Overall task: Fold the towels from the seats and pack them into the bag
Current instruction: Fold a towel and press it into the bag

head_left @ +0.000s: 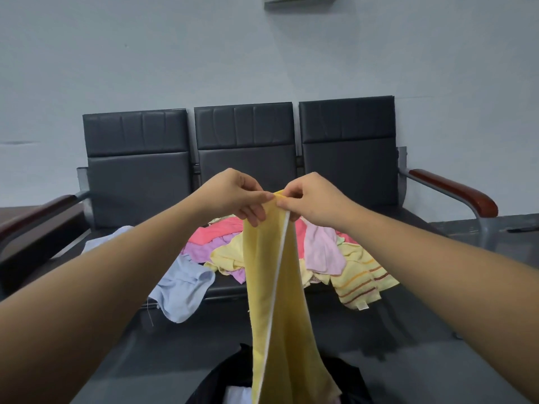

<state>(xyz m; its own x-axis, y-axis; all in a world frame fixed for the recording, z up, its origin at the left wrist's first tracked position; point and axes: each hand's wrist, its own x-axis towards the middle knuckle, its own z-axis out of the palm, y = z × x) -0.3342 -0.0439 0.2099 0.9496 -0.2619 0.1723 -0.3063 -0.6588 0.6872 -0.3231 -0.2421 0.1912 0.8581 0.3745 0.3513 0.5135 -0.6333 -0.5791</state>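
A yellow towel (pixel 277 287) with a white edge hangs lengthwise in front of me, folded along its length. My left hand (pixel 236 196) and my right hand (pixel 312 196) pinch its top corners, held close together above the seats. Behind it a pile of towels (pixel 320 252) in pink, purple, yellow and striped cloth lies on the middle and right seats. A light blue towel (pixel 183 290) droops over the seat's front edge. The black bag (pixel 233 377) sits open on the floor below the hanging towel, with something white inside.
A three-seat dark bench (pixel 245 141) stands against a grey wall, with wooden armrests (pixel 455 191) at both ends. Dark floor lies between me and the bench.
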